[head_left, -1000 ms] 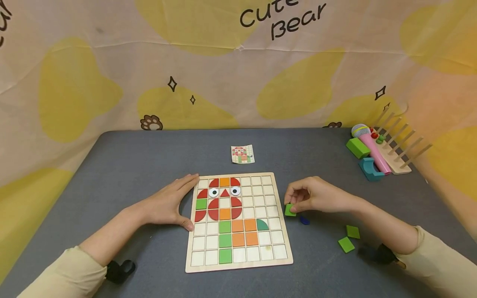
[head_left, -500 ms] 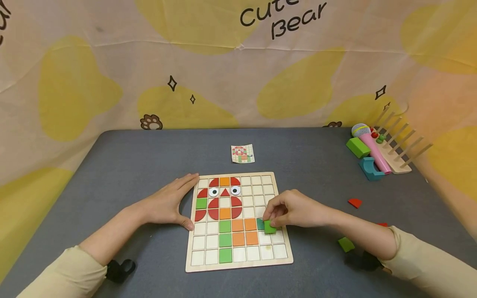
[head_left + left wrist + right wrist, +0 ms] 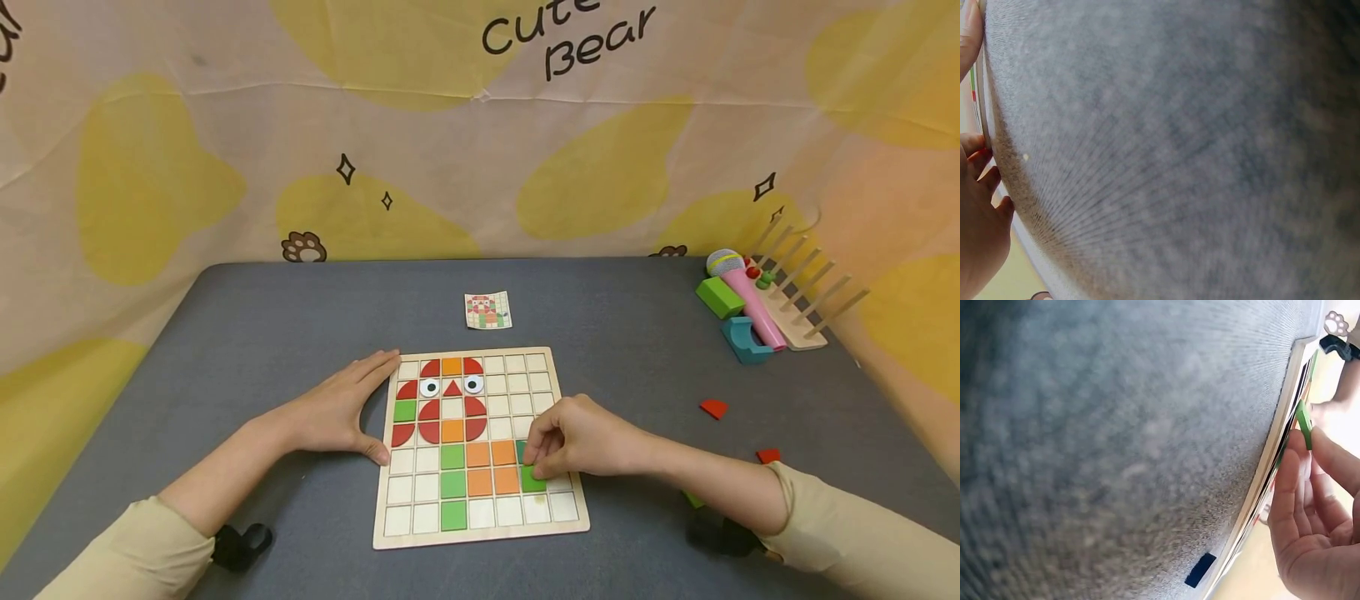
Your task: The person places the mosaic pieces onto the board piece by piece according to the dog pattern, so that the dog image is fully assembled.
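A wooden grid board (image 3: 487, 540) lies on the dark table, with red, orange and green tiles in part of its cells and two eye pieces near its top. My left hand (image 3: 330, 410) rests along the board's left edge, fingers and thumb spread. Over the board's right side, my right hand (image 3: 588, 437) pinches a green square tile (image 3: 533, 481) between thumb and fingers. That tile is over the cell right of the orange squares, tilted in the right wrist view. A teal quarter-circle tile (image 3: 521, 451) just above it is partly covered by my fingers.
A small picture card (image 3: 487, 310) lies beyond the board. Loose red pieces (image 3: 714, 408) lie to the right, and a dark blue piece (image 3: 1200, 570) shows beside the board in the right wrist view. A pink toy microphone (image 3: 753, 304), blocks and a pegged wooden stand (image 3: 806, 333) occupy the back right.
My right hand has carried the green tile left from beside the board, then down toward the cell below the teal quarter-circle. Red pieces at right came into view. My left hand stays put.
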Motion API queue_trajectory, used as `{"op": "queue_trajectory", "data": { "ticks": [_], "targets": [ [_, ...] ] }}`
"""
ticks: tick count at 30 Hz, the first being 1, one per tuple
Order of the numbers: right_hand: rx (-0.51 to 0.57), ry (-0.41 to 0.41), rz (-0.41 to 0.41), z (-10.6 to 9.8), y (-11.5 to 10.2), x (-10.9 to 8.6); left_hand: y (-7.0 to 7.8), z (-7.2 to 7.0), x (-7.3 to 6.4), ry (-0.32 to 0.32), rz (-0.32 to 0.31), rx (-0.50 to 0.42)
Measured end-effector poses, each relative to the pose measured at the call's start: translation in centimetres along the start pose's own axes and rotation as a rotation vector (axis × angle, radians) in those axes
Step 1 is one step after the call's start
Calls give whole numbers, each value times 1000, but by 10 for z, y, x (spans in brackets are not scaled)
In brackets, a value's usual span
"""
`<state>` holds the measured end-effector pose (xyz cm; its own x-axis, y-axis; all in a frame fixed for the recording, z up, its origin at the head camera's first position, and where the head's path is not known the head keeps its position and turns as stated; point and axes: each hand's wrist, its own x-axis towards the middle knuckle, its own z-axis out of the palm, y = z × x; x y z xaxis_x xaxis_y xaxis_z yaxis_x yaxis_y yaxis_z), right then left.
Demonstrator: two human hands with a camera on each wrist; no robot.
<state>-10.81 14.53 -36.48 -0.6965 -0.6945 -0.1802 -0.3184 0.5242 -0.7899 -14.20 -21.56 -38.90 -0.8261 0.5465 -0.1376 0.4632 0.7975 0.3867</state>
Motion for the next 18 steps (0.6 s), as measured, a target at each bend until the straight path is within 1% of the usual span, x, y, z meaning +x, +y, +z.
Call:
{"op": "queue_trajectory", "data": {
  "ticks": [7, 18],
  "targets": [
    [-51, 37, 3, 3, -2, 0, -1, 1, 0, 1, -1, 0],
    [-100, 66, -45, 6, 2, 2, -1, 1, 0, 2, 2, -7]
  ]
}}
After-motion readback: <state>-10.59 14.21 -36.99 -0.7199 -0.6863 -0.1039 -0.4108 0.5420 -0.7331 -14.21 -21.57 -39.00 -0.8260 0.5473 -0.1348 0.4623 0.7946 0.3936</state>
